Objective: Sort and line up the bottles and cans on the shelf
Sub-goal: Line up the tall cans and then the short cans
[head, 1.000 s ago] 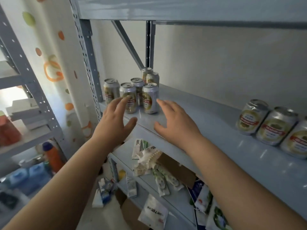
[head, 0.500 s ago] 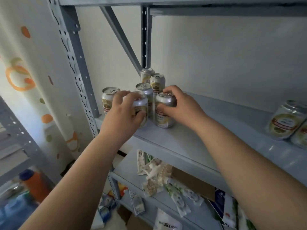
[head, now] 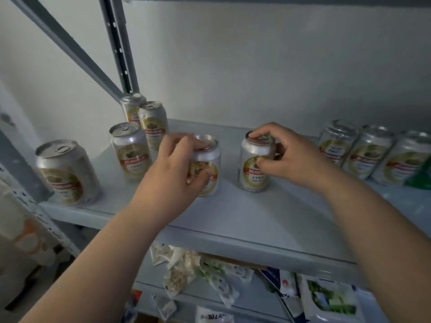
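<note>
Left hand (head: 172,169): open a second ago, now gripping one can (head: 207,169) at rim and side.
Right hand (head: 296,157): likewise, on a second can (head: 253,173).
Both cans: drawn rightward out of the left-end cluster (head: 130,152), now upright and apart along the shelf (head: 256,220).

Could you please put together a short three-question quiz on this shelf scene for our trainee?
1. True or false: the left hand grips one can, and the right hand grips a second can.
2. How many untouched cans stand left of the left hand? A two; B four; C six.
3. Fill in: the packets lie ____ the cans' shelf.
Key: 1 true; 2 B; 3 below.
</note>
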Available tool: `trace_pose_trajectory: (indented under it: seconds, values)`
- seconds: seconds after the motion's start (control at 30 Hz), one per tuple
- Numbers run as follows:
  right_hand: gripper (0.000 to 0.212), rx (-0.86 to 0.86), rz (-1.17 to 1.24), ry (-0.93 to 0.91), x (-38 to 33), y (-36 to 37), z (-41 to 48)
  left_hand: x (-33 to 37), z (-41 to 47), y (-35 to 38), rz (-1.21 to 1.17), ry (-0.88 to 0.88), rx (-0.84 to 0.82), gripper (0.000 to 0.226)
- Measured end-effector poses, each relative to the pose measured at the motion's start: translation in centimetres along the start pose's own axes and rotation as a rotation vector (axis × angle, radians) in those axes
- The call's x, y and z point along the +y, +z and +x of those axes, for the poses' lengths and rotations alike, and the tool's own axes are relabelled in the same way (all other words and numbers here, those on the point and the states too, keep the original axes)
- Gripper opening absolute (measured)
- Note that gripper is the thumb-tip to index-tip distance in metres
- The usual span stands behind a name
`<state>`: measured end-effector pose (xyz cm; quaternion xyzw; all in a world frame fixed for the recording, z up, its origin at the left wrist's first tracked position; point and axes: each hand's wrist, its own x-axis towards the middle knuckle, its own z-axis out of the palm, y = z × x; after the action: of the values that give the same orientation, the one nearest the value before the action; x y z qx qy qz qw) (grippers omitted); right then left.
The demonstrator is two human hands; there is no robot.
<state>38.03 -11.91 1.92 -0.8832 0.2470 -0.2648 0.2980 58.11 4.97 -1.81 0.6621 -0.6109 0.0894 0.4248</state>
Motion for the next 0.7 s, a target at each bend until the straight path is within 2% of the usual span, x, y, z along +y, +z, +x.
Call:
trace_pose_trajectory:
  seconds: [0.17, 0.27, 0.37, 0.53, 0.7]
  values:
    - [0.057, 0.062, -0.301, -0.072, 1.8, -2.1, -1.0, 1.5, 4.0, 5.1, 0.019, 0.111, -0.077, 0.046]
    - [0.053, 0.185, -0.593, -0.173, 3.3, -3.8, -1.0, 2.1, 6.6, 7.8, 0.054, 0.155, -0.114, 0.045]
    - [0.051, 0.269, -0.732, -0.227, 5.2, -5.3, -0.9, 2.4, 9.0, 9.8, 0.02, 0.202, -0.161, 0.047]
    - [0.051, 0.391, -0.765, -0.25, 7.5, -5.0, -0.9, 3.0, 11.6, 12.1, 0.09, 0.248, -0.135, 0.046]
    - [0.048, 0.43, -0.758, -0.17, 8.2, -5.7, -1.3, 1.9, 10.9, 14.4, -0.104, 0.249, -0.127, 0.053]
